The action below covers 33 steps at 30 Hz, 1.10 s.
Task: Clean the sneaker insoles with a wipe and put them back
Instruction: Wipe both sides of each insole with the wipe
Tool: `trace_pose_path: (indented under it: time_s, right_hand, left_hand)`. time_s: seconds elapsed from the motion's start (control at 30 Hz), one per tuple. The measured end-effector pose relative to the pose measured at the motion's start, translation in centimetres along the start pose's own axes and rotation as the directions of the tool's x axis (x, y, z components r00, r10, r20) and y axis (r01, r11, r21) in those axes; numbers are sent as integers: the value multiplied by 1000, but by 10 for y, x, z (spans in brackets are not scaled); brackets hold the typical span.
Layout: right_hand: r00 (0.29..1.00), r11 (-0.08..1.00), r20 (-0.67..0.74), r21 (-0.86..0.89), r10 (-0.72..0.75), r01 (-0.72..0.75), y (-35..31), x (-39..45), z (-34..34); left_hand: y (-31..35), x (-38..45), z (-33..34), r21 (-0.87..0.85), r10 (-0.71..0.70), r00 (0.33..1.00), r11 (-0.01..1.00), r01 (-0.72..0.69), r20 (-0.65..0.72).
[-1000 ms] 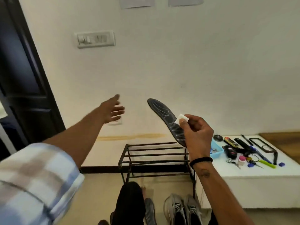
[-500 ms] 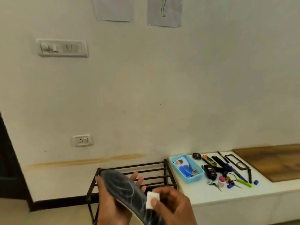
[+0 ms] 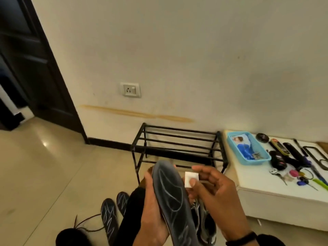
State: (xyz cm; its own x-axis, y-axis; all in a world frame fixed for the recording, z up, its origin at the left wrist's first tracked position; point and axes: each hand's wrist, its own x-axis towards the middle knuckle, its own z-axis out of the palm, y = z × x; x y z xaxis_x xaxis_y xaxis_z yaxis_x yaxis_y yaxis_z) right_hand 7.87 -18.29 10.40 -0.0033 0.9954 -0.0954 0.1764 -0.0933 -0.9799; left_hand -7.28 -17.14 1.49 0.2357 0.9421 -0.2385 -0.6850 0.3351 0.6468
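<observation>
In the lower middle of the frame, the left hand (image 3: 152, 208) holds a dark grey insole (image 3: 171, 197) from below, with its fingers curled round the edge. The insole points up and away, and its pale line pattern faces the camera. Just to the right of it, the right hand (image 3: 218, 197) pinches a small white wipe (image 3: 190, 177) between the thumb and the fingers; the wipe is beside the upper right edge of the insole, and I cannot tell if it touches it. Under the hands, part of a grey sneaker (image 3: 204, 226) is visible on the floor. At the lower left, two other insoles (image 3: 110, 219) lie on the floor (image 3: 44, 174), partly hidden by a dark trouser leg. Behind the hands a black metal shoe rack (image 3: 177, 142) stands against the wall. At the right, a white surface (image 3: 266, 185) carries a blue basket (image 3: 247, 148) and several small tools and keys.
</observation>
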Motion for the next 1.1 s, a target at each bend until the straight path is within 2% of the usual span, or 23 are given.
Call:
trace_pose_path:
  time_s: [0.03, 0.07, 0.1, 0.13, 0.27, 0.37, 0.5, 0.77, 0.9, 1.0, 1.1]
  right_hand:
    - [1000, 1000, 2, -30, 2, -2, -2, 6, 5]
    - [1000, 998, 3, -64, -9, 9, -3, 13, 10]
    - [999, 992, -1, -116, -40, 39, -2, 20, 15]
    - [996, 979, -6, -183, -90, 88, -1, 27, 19]
    - [976, 885, -23, -426, -218, 188, 2, 48, 31]
    - [968, 830, -60, -528, -246, 178, 5, 58, 35]
    - [958, 750, -114, -649, -263, 129, 8, 64, 37]
    - [950, 700, -72, -693, -304, 172, 14, 64, 45]
    - [921, 697, -34, -664, -387, 269, 12, 56, 50]
    - [903, 689, 45, -631, -427, 357, 8, 48, 52]
    - [895, 667, 41, -652, -444, 361, 8, 50, 48]
  left_hand:
    - [1, -2, 5, 51, -44, 997, 998, 41, 66]
    - [-1, -1, 5, 54, -67, 998, 996, 66, 6]
    - [-4, 4, -4, -31, -72, 989, 997, 68, -128]
    - [-8, 4, -2, -67, -77, 979, 996, 66, -190]
    - [-19, 4, 13, -135, -100, 974, 988, 73, -201]
    - [-21, 9, 14, -183, -118, 961, 980, 73, -251]
    - [-18, 9, 21, -260, -129, 965, 963, 67, -228]
    - [-13, 5, 30, -258, -128, 970, 964, 72, -208]
    - [-13, 2, 32, -249, -112, 980, 966, 68, -165]
    - [-12, -2, 34, -265, -106, 982, 962, 62, -155]
    - [-12, -2, 34, -269, -123, 982, 960, 80, -146]
